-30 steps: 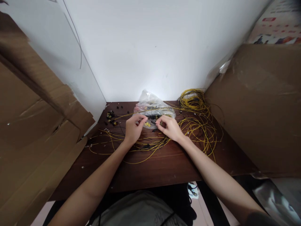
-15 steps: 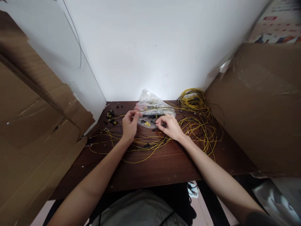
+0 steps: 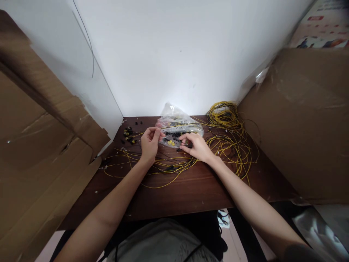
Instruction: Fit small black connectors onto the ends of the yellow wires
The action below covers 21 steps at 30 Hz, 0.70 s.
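My left hand (image 3: 149, 145) pinches thin yellow and black wires (image 3: 174, 127) between thumb and forefinger, left of a clear plastic bag (image 3: 170, 110). At the bag's right front, my right hand (image 3: 196, 146) has its thumb and fingers curled around a small dark piece, partly hidden by the fingers. Small black parts and yellow pieces (image 3: 171, 142) lie on the bag between the hands. More long yellow wires (image 3: 160, 186) run loosely across the brown table (image 3: 191, 193) in front of both hands.
A coil of yellow and black wire (image 3: 222, 112) lies at the back right, with looser loops in front. Black and yellow connectors (image 3: 127, 133) are scattered at the left. Cardboard (image 3: 35, 145) stands at left, a cardboard box (image 3: 305, 127) at right, and a white wall (image 3: 174, 65) behind.
The fingers of my right hand have shifted around the small dark piece, with thumb and forefinger slightly farther apart. My left hand has moved very slightly left.
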{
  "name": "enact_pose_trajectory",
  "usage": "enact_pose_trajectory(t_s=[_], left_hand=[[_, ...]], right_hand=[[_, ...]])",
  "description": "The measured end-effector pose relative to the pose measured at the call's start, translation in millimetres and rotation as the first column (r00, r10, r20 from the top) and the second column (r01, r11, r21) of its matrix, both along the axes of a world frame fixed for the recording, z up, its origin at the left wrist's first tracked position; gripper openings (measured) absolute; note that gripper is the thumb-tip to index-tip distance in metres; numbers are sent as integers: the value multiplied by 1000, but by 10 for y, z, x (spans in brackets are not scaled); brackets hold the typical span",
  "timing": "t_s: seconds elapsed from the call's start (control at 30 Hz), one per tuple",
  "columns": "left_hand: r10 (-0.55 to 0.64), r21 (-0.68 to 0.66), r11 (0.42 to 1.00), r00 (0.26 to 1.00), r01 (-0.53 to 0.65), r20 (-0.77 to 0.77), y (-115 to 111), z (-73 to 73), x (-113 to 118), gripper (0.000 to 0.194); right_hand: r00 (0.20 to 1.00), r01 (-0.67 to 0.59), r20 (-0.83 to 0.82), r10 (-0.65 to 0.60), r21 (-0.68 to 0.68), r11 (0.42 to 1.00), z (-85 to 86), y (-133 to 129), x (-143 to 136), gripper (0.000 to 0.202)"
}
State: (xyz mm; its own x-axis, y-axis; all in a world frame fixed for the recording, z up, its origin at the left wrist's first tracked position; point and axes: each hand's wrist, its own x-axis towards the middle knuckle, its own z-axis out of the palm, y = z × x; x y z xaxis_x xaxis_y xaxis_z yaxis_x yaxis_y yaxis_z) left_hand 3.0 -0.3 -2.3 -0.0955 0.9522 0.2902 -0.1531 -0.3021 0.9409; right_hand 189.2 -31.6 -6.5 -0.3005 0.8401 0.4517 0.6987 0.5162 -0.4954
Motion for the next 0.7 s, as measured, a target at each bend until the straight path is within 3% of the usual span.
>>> enact_pose_trajectory(t_s=[0.3, 0.7], left_hand=[[32, 6, 999, 999, -32, -9, 12, -5, -4, 13], [15, -13, 1000, 1000, -15, 3, 23, -28, -2, 11]], right_hand=[[993, -33, -112, 30, -28, 999, 57, -55, -5, 19], [990, -37, -137, 31, -38, 999, 88, -70, -5, 19]])
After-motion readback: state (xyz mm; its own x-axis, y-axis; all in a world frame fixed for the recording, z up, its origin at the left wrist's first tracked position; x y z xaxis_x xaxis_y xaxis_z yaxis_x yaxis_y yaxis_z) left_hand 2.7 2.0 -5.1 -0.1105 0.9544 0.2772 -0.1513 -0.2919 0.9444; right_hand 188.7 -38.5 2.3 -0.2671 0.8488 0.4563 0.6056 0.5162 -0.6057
